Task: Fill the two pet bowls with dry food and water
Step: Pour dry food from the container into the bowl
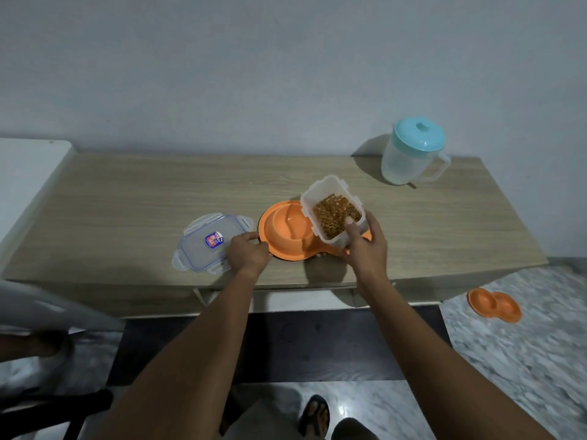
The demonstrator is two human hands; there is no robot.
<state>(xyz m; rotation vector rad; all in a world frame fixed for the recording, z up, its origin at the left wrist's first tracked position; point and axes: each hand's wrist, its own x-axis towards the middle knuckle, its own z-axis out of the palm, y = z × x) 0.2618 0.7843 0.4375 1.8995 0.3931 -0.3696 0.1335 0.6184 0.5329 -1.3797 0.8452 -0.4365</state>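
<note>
An orange double pet bowl (287,228) lies on the wooden table (127,198); its left cup shows no food, and its right cup is hidden. My right hand (365,242) grips a clear plastic container of brown dry food (333,214), thumb over its rim, tilted and held above the right cup. My left hand (249,254) pinches the bowl's left rim. A frosted water jug with a teal lid (411,154) stands at the back right of the table.
The container's clear clip lid (208,241) lies flat left of the bowl. A second orange double bowl (494,304) sits on the marble floor at right. A white surface (28,166) adjoins the table's left end. A dark chair part (54,408) is at bottom left.
</note>
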